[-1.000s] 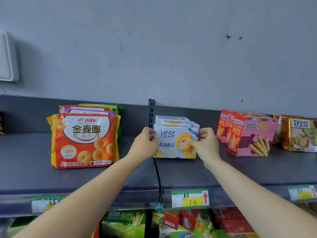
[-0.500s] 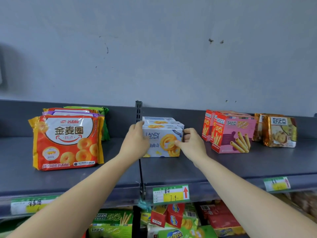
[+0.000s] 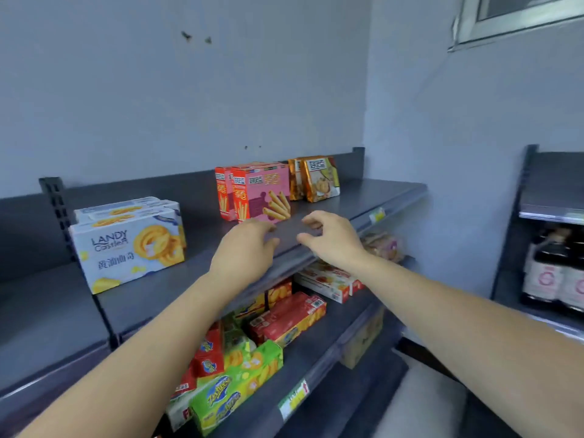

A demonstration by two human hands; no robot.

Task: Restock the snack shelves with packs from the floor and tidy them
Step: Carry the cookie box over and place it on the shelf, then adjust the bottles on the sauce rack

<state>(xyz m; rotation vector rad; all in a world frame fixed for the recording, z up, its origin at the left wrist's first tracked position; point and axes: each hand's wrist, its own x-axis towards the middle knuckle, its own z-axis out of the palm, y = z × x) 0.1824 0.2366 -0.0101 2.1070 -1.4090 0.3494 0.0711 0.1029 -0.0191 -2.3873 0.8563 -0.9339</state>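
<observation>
White Landy Castle biscuit boxes [image 3: 129,245] stand in a row on the top grey shelf [image 3: 373,197], at the left. Pink and red egg-roll boxes [image 3: 262,192] stand further right, with gold cookie packs [image 3: 319,178] behind them to the right. My left hand [image 3: 245,251] and my right hand [image 3: 331,237] hover above the shelf just in front of the pink boxes, fingers apart, holding nothing and touching no box.
The shelf below holds red, green and yellow snack boxes [image 3: 284,320] in some disorder. A price tag [image 3: 295,398] hangs on its front edge. At the right stands another rack with dark bottles [image 3: 556,273]. A window frame [image 3: 518,17] sits high on the right wall.
Both hands let go of the white Landy box and moved right toward the pink boxes. The view swung right; the orange ring-biscuit bags left the frame.
</observation>
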